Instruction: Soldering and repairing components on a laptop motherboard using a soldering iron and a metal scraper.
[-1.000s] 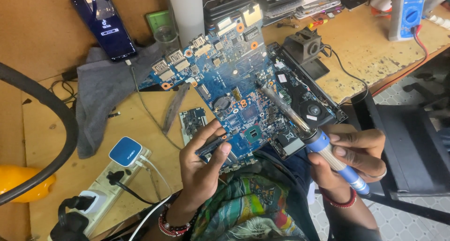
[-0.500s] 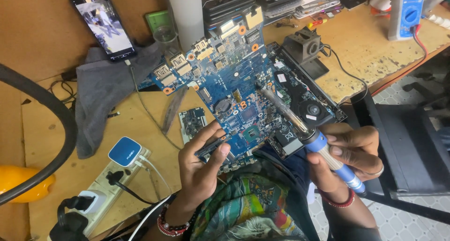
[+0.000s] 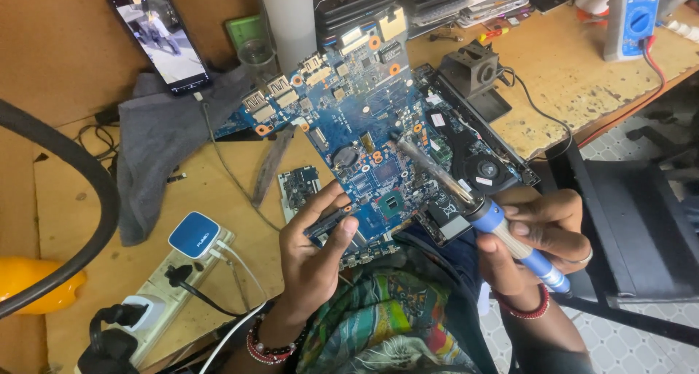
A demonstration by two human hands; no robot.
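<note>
Left hand (image 3: 313, 254) grips blue circuit board (image 3: 357, 137); right hand (image 3: 535, 236) holds soldering iron (image 3: 466, 199).

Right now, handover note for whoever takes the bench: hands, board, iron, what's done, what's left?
Left hand: grips the near edge of the board, thumb and fingers pinching it, board tilted up off the bench.
Right hand: holds the soldering iron by its blue grip, tip resting on the board right of the round coin cell.
Nearby: iron stand behind, small spare board under the left side, power strip at left.
Done: board is out and exposed. Left: cannot tell whether the joint under the tip is finished.
</note>
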